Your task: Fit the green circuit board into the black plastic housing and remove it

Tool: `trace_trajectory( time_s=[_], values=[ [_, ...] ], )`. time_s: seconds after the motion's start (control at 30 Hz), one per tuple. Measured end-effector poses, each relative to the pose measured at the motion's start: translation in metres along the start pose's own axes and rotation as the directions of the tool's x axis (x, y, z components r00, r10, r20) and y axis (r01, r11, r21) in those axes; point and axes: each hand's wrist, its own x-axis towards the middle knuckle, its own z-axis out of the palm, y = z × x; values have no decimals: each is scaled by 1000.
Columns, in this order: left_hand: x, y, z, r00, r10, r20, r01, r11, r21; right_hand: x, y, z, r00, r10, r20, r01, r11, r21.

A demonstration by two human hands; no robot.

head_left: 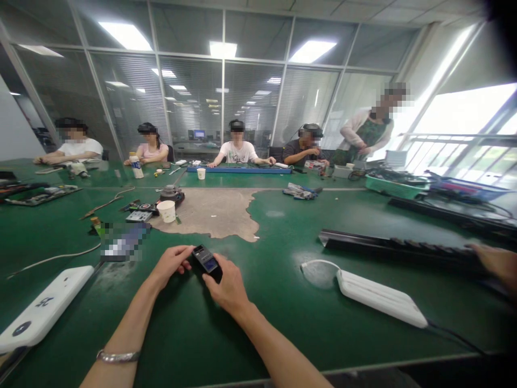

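Note:
A small black handheld device (pixel 205 258) with a little lit screen is tilted above the green table, close in front of me. My right hand (pixel 230 284) is closed around its near end, thumb on one side and fingers on the other. At the device's far left corner, the fingertips of my left hand (pixel 173 265) pinch its edge, with the other fingers curled. A silver bracelet (pixel 118 357) circles my left wrist. What the device is exactly cannot be made out.
White power banks (pixel 48 307) (pixel 379 297) lie on both sides. A paper cup (pixel 166 211) stands beyond my hands near electronic parts. At right, another person's hand (pixel 495 261) touches a long black rail (pixel 363 242). Several people sit across the green table (pixel 283 318).

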Motion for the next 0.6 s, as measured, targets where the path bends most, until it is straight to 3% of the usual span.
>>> trace_trajectory(
  time_s=[0.17, 0.4, 0.5, 0.6],
  values=[
    [2, -3, 1, 1000, -27, -3, 27, 999, -37, -2, -7, -6, 1000, 18, -8, -18, 999, 35],
    [1, -5, -2, 996, -85, 6, 84, 973, -214, 4, -19, -19, 984, 43, -175, -5, 978, 209],
    [-1, -4, -1, 995, -100, 18, 101, 969, -226, 9, -14, -29, 965, 105, -238, -44, 968, 247],
    [-2, -2, 0, 993, -113, 39, 119, 970, -213, 17, -1, -39, 960, 163, -229, -120, 974, 193]
  ],
)
